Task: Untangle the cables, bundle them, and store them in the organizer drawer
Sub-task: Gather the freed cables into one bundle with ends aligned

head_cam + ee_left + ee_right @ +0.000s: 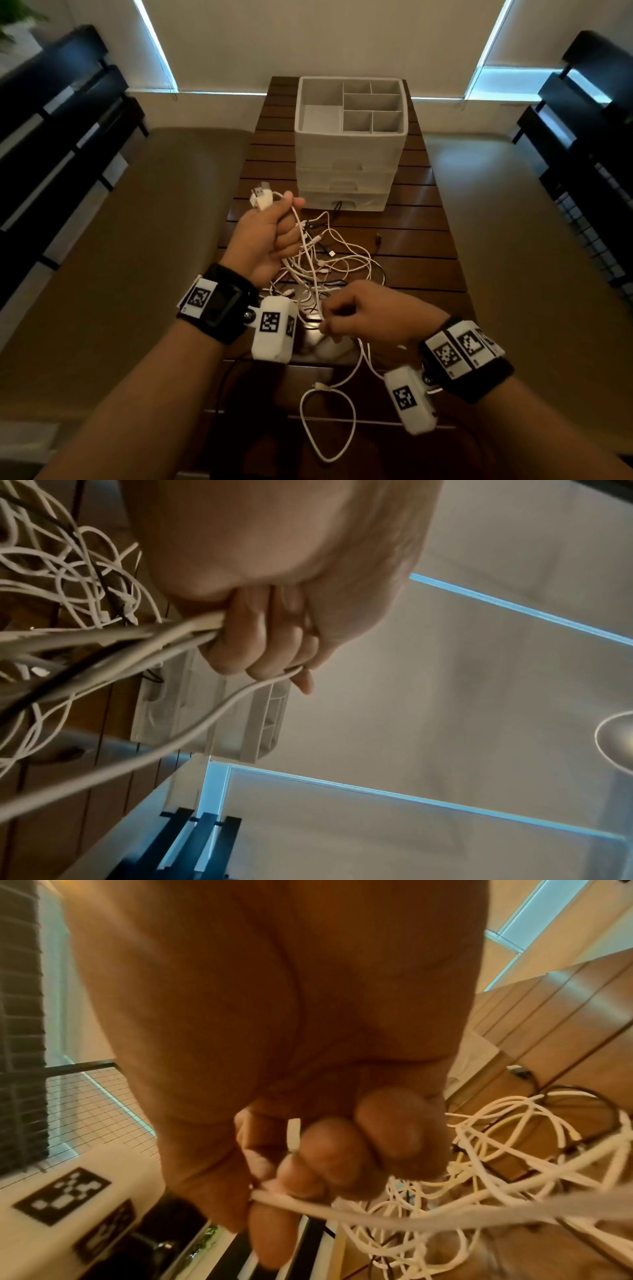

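Observation:
A tangle of white cables [329,267] with a few black ones lies on the slatted wooden table [428,240]. My left hand [270,236] is raised over it, fist closed round a bunch of white cables [164,637], with USB plugs [262,197] sticking out above the fist. My right hand [356,318] is nearer, pinching a white cable [342,1208] that runs into the tangle. One white loop [329,421] hangs over the near table edge. The white organizer [346,164] stands behind, its drawers closed and a black cable poking from the lowest one.
The organizer's top tray [320,116] has several compartments with nothing visible in them. A loose black plug [378,238] lies right of the tangle. Beige floor lies on both sides of the narrow table, with dark shelving [58,137] at far left and at far right.

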Motion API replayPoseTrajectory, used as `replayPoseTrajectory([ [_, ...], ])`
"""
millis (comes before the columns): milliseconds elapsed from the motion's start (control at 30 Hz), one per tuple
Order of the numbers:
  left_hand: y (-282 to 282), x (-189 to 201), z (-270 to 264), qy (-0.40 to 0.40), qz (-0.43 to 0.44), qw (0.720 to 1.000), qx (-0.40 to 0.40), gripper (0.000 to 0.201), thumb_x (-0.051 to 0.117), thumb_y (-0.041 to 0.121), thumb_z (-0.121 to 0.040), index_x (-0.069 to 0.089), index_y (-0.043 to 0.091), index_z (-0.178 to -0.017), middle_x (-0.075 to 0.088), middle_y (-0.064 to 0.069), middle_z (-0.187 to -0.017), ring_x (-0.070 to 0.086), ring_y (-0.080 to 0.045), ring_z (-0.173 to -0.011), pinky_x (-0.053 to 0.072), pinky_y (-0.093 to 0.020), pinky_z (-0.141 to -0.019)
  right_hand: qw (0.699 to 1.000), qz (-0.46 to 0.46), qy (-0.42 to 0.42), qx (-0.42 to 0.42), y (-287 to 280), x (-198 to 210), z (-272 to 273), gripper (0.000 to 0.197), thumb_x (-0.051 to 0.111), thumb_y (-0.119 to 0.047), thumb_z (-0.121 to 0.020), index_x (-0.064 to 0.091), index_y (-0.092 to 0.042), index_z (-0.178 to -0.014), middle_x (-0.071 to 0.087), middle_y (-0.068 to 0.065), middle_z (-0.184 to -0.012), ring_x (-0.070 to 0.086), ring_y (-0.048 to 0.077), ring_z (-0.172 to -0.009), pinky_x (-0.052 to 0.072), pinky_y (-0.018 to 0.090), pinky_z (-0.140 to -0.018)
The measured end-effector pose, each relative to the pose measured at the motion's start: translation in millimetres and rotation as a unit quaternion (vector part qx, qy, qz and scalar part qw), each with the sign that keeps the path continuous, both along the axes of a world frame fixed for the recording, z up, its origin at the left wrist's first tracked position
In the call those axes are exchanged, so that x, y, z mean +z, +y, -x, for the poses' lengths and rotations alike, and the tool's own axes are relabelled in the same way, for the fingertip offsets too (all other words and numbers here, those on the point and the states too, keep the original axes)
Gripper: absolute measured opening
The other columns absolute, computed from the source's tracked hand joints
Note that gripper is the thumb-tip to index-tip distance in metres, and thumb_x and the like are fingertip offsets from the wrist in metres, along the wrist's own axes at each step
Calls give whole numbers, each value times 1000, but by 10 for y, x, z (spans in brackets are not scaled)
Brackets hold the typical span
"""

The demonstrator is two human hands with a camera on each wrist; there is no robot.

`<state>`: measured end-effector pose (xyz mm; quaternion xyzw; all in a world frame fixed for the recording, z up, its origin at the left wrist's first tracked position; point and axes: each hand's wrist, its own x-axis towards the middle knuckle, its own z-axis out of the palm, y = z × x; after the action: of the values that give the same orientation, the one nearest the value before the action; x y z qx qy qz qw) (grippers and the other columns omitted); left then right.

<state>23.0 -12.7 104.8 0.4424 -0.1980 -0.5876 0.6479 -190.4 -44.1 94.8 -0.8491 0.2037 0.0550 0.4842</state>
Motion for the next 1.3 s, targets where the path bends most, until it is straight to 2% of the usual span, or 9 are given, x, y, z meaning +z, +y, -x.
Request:
replayPoseTrajectory([
  [200, 87, 19, 55, -92, 24, 994, -52, 29, 46, 27, -112, 61, 10, -94, 27, 6, -52, 22, -6, -38, 21, -19, -36, 989, 63, 7, -136, -179, -55, 16, 23, 62, -48, -100, 72, -27, -101, 71, -5, -91, 66, 4, -76, 55, 28, -70],
  [300, 187, -1, 191, -138, 43, 980, -139, 30, 45, 26, -112, 62, 8, -95, 27, 4, -54, 21, -8, -41, 19, -21, -38, 937, -52, -110, -328, -327, 126, -111, 38, 47, -45, -108, 74, -20, -103, 73, -4, -89, 65, 0, -73, 54, 27, -71],
  [433, 307, -99, 343, -147, 27, 965, -217, 30, 47, 27, -110, 63, 5, -96, 28, 4, -56, 22, -8, -42, 23, -19, -40, 928, -213, -115, -283, -383, 192, -325, 62, 42, -58, -106, 73, -11, -81, 67, 8, -70, 61, 24, -68, 55, 40, -78],
  [533, 402, -205, 410, -149, -9, 956, -252, 33, 50, 30, -109, 65, 9, -88, 29, 3, -56, 25, -8, -42, 26, -18, -40, 879, -298, -184, -325, -433, 126, -427, 41, 49, -39, -109, 72, -5, -112, 69, 8, -82, 60, 19, -66, 53, 28, -62],
  [633, 516, -342, 452, -148, -35, 951, -269, 38, 53, 37, -106, 67, 8, -86, 28, 1, -57, 25, -8, -44, 23, -18, -40, 821, -344, -260, -374, -542, 129, -427, 27, 51, -24, -109, 65, -4, -122, 64, 3, -80, 55, 15, -67, 51, 30, -60],
  [767, 552, -427, 435, -162, -51, 959, -225, 49, 47, 46, -108, 73, 5, -98, 31, 3, -58, 24, -9, -46, 23, -19, -41, 857, -271, -267, -346, -476, 181, -404, 22, 51, -16, -109, 65, -3, -120, 64, 6, -80, 56, 16, -64, 51, 29, -58],
  [933, 447, -380, 389, -110, -44, 993, -22, 52, 47, 45, -109, 66, 1, -128, 26, 6, -58, 23, -7, -46, 15, -24, -45, 858, -200, -294, -370, -300, 198, -407, 20, 57, -15, -106, 55, 0, -119, 77, 15, -93, 73, 30, -78, 55, 44, -69],
  [1100, 333, -245, 462, -155, -3, 987, 33, 47, 42, 47, -110, 67, 7, -110, 28, 4, -59, 24, -8, -48, 19, -21, -42, 832, -181, -326, -411, -65, 183, -502, 19, 73, -10, -95, 64, 3, -106, 76, 18, -100, 75, 32, -99, 61, 48, -94],
  [1300, 268, -198, 536, -194, 15, 979, 57, 62, 49, 63, -97, 69, 8, -116, 60, -12, -81, 48, -23, -66, 36, -27, -54, 811, -249, -313, -428, -1, 198, -535, 13, 75, -13, -94, 68, -2, -97, 76, 10, -96, 73, 21, -87, 61, 35, -79],
])
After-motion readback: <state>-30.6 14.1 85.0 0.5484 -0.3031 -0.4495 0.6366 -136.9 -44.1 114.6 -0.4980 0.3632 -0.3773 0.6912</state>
